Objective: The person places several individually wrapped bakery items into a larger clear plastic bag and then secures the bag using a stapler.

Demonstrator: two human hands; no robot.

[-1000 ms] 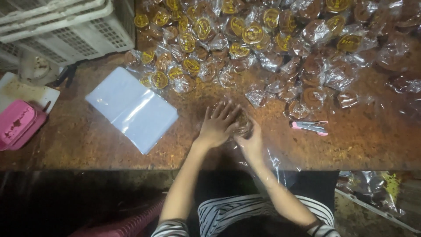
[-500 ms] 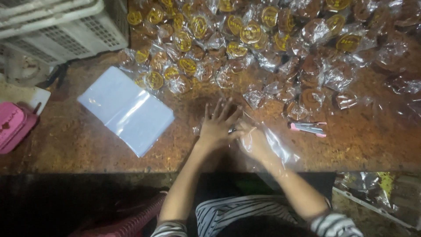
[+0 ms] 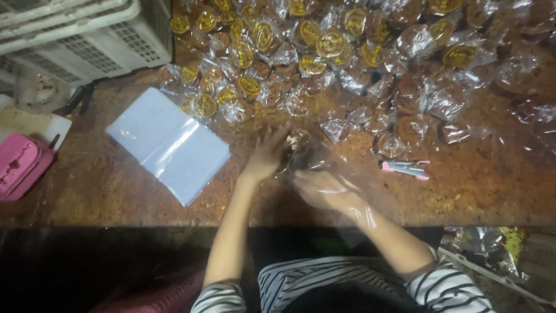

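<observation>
Left hand steadies the round cake, right hand seemingly inside the clear bag, fingers pinching film—keep its mouth wide.

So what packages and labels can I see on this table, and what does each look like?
Wrapped round cakes: heaped across the far side of the table, brown discs in clear crinkled wrappers.
Round labels: on many of those wrappers, yellow with dark print.
Stack of empty clear bags: flat, rectangular, pale blue-white, left of the hands.
Clear bag: loose over the right hand, with the left hand at its mouth.
</observation>
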